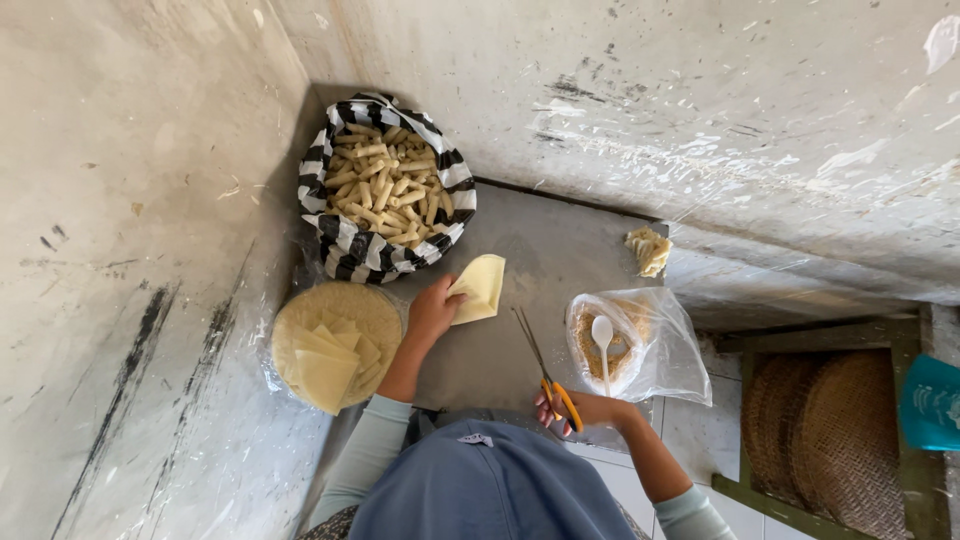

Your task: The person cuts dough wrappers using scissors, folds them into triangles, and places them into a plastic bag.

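Note:
My left hand (432, 310) holds a pale yellow triangular wrapper sheet (481, 287) over the grey floor mat (560, 260). My right hand (585, 410) grips orange-handled scissors (545, 370), blades pointing away from me. A round stack of wrappers (335, 340) with cut triangles on top lies to the left of my left hand. Behind it, a black-and-white striped bag (385, 190) is full of rolled pieces. A clear plastic bag (630, 345) with brown filling and a white spoon (603, 335) sits just beyond my right hand.
A crumpled scrap of wrapper (648, 250) lies at the mat's far right edge. Stained concrete walls close in at left and behind. Woven round trays (830, 430) rest in a green wooden frame at right, beside a teal object (932, 400).

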